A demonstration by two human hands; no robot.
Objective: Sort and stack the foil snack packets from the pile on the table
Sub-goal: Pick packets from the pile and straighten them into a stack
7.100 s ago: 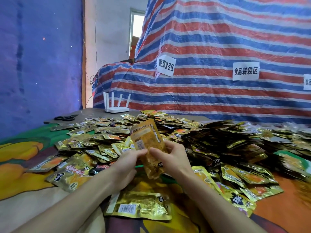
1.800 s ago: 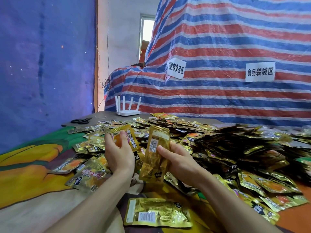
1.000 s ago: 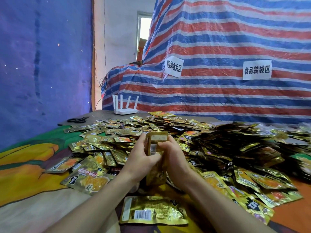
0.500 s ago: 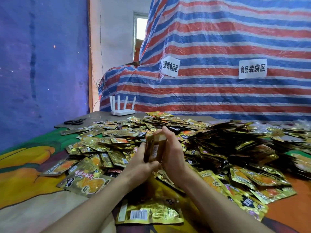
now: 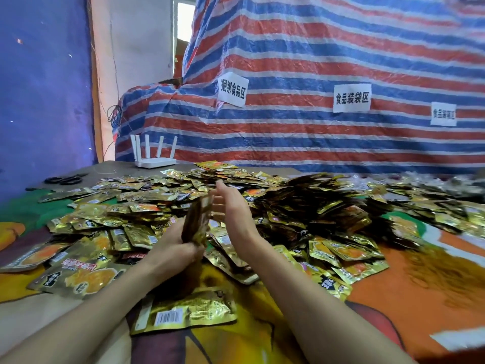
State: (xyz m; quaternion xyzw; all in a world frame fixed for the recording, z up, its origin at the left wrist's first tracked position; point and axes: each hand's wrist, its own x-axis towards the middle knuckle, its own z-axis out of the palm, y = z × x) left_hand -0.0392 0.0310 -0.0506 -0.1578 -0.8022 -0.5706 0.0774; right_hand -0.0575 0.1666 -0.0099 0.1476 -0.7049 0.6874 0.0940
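Honestly we'd barely started: our left hand (image 5: 175, 249) gripped a thin stack (image 5: 196, 222), right hand (image 5: 229, 206) spread flat beside it, and nearly the whole pile (image 5: 315, 206) was left.

1. The pile of packets (image 5: 301, 206) covers the middle of the surface (image 5: 425, 298) from left to right, heaped highest right of centre.
2. Bare cloth lies open at the near right and the near left corner.
3. A lone packet (image 5: 183, 311) lies flat between the forearms.
4. The left hand (image 5: 178, 250) grips an upright stack of packets (image 5: 196, 222); a narrow gap separates it from the flat right hand (image 5: 231, 206).
5. At the far left, a router (image 5: 154, 156) stands with aerials up and scissors (image 5: 64, 179) lie, well apart.
6. The striped tarp (image 5: 315, 61) walls off the far side.
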